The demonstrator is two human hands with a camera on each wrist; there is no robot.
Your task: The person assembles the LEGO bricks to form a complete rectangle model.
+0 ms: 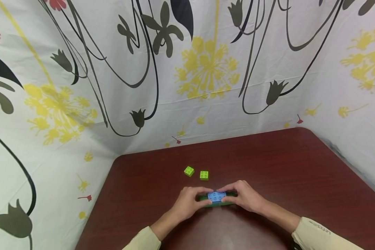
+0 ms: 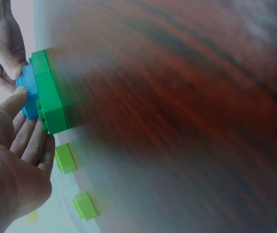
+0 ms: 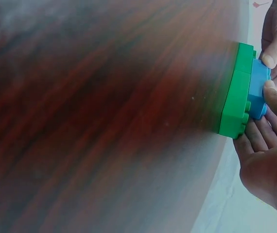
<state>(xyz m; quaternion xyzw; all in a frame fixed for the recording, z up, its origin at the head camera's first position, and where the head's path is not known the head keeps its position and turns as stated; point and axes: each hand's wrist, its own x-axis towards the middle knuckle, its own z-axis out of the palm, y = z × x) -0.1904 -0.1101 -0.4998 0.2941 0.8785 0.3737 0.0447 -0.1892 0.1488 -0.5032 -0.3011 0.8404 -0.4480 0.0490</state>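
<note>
A blue brick (image 1: 216,197) sits on top of a longer dark green brick (image 1: 219,204) on the dark red table (image 1: 284,166). My left hand (image 1: 187,203) holds the stack from the left, thumb on the blue brick (image 2: 29,92) and fingers behind the green brick (image 2: 51,97). From the right my right hand (image 1: 245,196) holds it the same way, thumb on the blue brick (image 3: 257,92) and fingers along the far side of the green brick (image 3: 235,92). The stack rests on the table.
Two small lime green bricks (image 1: 189,171) (image 1: 204,175) lie on the table just beyond the hands; they also show as lime bricks (image 2: 65,158) (image 2: 85,205) in the left wrist view. A flower-patterned cloth (image 1: 187,69) walls the table at the back and on both sides.
</note>
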